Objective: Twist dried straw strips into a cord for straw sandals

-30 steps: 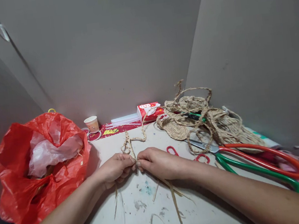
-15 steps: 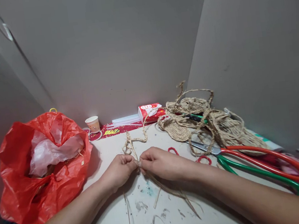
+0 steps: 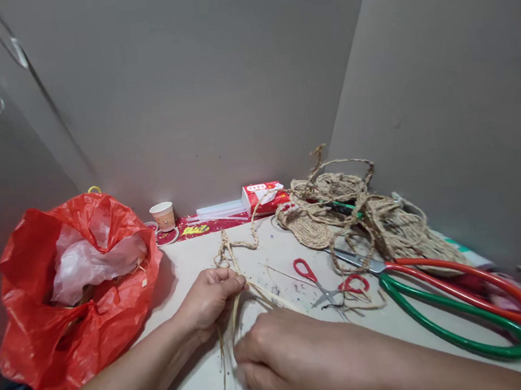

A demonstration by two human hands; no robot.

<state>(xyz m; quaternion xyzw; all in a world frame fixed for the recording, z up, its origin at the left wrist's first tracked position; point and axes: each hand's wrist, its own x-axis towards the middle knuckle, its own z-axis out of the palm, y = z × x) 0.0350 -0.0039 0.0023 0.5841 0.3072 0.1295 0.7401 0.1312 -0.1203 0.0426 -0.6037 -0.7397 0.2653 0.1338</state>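
Observation:
My left hand point(image 3: 214, 299) pinches a thin plaited straw cord at the point where its loose strands fan out. The finished braid point(image 3: 247, 244) runs away from the fingertips across the white table top. My right hand point(image 3: 290, 356) is lower and nearer to me, with its fingers curled closed. Pale straw strands point(image 3: 236, 305) stretch down from the left fingertips towards the right hand, which appears to grip one; its fingertips are partly hidden and slightly blurred. More strands point(image 3: 263, 296) pass behind the right hand.
Small red-handled scissors point(image 3: 327, 291) lie beyond my right hand, by straw scraps. Large scissors with red and green handles point(image 3: 454, 304) lie on the right, beside heaped straw rope point(image 3: 387, 223). A red plastic bag point(image 3: 82, 331) stands left. A paper cup point(image 3: 163, 216) and tissue pack point(image 3: 265, 197) stand behind.
My right hand has left the left fingertips and moved down towards me, uncovering the small scissors. My left hand keeps its pinch in nearly the same place.

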